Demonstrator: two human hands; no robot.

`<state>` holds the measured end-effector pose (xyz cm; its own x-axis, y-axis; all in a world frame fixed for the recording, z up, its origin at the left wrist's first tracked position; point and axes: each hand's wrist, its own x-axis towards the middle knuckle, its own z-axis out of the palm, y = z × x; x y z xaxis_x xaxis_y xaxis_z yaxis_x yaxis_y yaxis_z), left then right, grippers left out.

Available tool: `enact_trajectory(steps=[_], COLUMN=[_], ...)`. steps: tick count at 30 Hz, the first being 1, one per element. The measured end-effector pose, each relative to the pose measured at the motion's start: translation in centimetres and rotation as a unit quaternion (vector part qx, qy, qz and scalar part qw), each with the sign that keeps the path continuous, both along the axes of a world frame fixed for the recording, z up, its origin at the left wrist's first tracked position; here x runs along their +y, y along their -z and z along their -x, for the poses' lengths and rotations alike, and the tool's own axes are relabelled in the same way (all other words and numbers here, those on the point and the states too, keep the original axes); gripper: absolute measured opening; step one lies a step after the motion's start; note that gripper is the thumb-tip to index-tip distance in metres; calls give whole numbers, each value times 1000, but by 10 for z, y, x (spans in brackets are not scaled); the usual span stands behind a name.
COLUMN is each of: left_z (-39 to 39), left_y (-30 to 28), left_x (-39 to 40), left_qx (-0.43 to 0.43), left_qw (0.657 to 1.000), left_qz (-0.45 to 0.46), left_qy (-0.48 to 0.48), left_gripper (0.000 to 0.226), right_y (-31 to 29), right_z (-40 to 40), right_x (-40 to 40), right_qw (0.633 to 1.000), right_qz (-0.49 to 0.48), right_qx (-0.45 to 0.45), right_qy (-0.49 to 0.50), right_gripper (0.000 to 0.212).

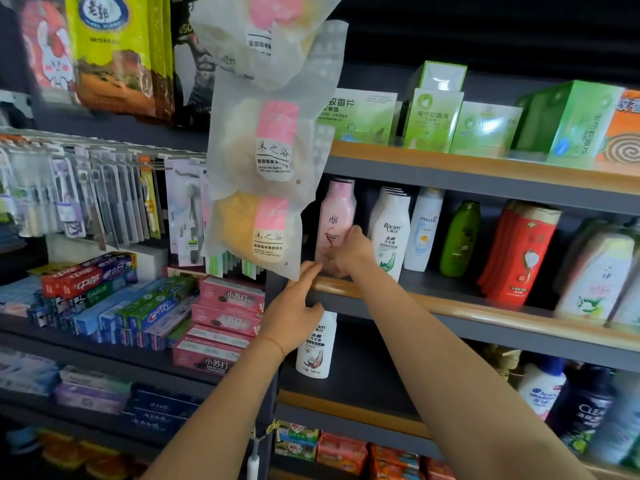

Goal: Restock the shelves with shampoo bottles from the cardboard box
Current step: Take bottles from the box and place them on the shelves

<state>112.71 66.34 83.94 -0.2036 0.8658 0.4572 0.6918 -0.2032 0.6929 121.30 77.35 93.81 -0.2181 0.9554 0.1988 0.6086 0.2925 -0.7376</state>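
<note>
The right hand [349, 252] has its grip closed round the lower body of a pink shampoo bottle [336, 223], fingers wrapped on the side facing the neighbouring stock. The bottle stands upright at the left end of the middle shelf [485, 311], just behind its wooden front lip. Holding it low like this looks meant to seat the base flat and square the label outward. The label carries Chinese characters I cannot make out.

The left hand [294, 306] holds nothing. Its fingers are stretched out and rest at the left end of the shelf lip, touching the bottom corner of a hanging bath-sponge packet [256, 230], probably to steady the reach or keep the packet off the bottle. The packets read "沐之浴" with "MODELING SIMPLE SOFT AND COMFORTABLE" below.

Just right of the pink bottle stands a row of white Raclen bottles [389, 233], then a Pantene bottle [424, 230], a green bottle [460, 239] and red bottles [519, 251]. One shelf down, partly behind the left hand, stands another white Raclen bottle [317, 348], and a Clear bottle [588, 410] stands further right. The top shelf holds green mosquito-repellent boxes [433, 121]. To the left lie toothpaste cartons [159, 313], among them Crest.

The cardboard box is out of view.
</note>
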Motion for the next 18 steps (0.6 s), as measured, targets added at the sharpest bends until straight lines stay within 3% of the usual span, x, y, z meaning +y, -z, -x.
enact_trajectory(steps=[10,18], left_z=[1,-1], left_y=[0,-1], left_x=[-3,-4], left_qx=[-12,-20], left_qw=[1000,1000], left_qz=[4,9], left_qy=[12,16], left_gripper=[73,74], right_y=[-1,1], right_z=[10,11], right_x=[7,7], right_qw=[995,996], right_qz=[-9,-16], right_qx=[-80,-44], right_qy=[66,75], right_gripper=[62,56])
